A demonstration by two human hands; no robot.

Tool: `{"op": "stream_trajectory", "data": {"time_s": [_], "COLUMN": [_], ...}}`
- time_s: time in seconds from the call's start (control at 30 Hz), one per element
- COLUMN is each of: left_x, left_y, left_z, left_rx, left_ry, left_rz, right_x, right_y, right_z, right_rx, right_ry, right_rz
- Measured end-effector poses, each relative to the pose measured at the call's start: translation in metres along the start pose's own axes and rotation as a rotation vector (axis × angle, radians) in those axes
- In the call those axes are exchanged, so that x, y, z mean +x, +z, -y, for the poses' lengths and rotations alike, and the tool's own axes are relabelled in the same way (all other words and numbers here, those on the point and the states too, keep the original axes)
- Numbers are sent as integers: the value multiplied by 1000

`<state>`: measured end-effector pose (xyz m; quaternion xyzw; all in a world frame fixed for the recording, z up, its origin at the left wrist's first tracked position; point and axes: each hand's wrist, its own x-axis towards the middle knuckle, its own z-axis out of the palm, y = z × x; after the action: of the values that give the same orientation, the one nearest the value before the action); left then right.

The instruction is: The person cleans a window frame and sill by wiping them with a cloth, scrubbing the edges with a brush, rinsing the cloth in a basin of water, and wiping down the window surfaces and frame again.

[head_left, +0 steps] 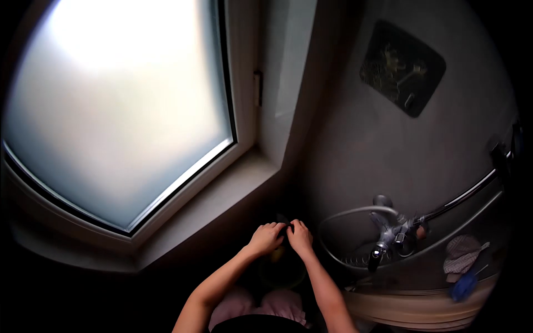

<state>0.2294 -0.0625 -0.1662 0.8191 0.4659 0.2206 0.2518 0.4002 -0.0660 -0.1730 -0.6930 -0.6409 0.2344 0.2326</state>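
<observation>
My left hand [266, 238] and my right hand [300, 238] meet in front of me, fingertips almost touching. Both have their fingers curled and pinched inward. Between them is something small and dark that I cannot make out against the shadow. Just below the hands a dim yellowish patch [276, 254] shows. Under that, the faint outline of a round, dark container [283, 272] can be seen above my knees, its contents lost in the dark.
A frosted window [139, 122] with a pale sill [222, 194] stands at left. To the right are a chrome mixer tap [397, 236] with a shower hose, a patterned cloth [462, 252], a blue item [464, 286] and a light ledge [416, 308]. A dark panel [402, 69] hangs on the wall.
</observation>
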Motion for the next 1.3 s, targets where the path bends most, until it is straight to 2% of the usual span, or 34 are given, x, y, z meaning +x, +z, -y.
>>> {"op": "stream_trajectory", "data": {"time_s": [0.1,0.2,0.23,0.33,0.37,0.53,0.6,0.63,0.73,0.77,0.93,1.0,1.1,1.17,1.23,1.3], "left_x": [-28,-62,-70,-115,-122,-163,-177,-190,-218,-223,-265,-278,-290,-313,-327,-334], "left_y": [28,84,91,167,175,235,258,273,322,329,407,449,502,547,577,593], "left_z": [5,32,32,67,66,93,103,110,128,127,145,152,151,162,177,190], "left_rx": [-28,-130,-131,-216,-233,-258,-242,-228,-166,-185,-214,-172,-179,-296,-401,-478], "left_ry": [-97,-170,-227,-298,-328,-425,-478,-495,-519,-587,-746,-841,-870,-870,-870,-872], "left_rz": [158,226,320,451,476,580,609,600,560,597,660,674,641,574,498,405], "right_x": [-25,-53,-58,-96,-114,-163,-179,-198,-234,-243,-255,-247,-240,-215,-201,-181], "right_y": [27,93,108,184,206,219,222,234,269,282,330,354,414,459,503,525], "right_z": [-39,-126,-144,-239,-263,-276,-279,-290,-328,-343,-392,-414,-460,-489,-508,-512], "right_rx": [-59,-104,-84,61,59,31,-5,-4,-84,-90,-68,-135,-173,-313,-216,-236], "right_ry": [149,185,277,432,366,462,613,613,685,695,667,638,490,413,166,176], "right_rz": [194,317,403,425,324,366,510,453,508,493,555,702,640,835,538,596]}}
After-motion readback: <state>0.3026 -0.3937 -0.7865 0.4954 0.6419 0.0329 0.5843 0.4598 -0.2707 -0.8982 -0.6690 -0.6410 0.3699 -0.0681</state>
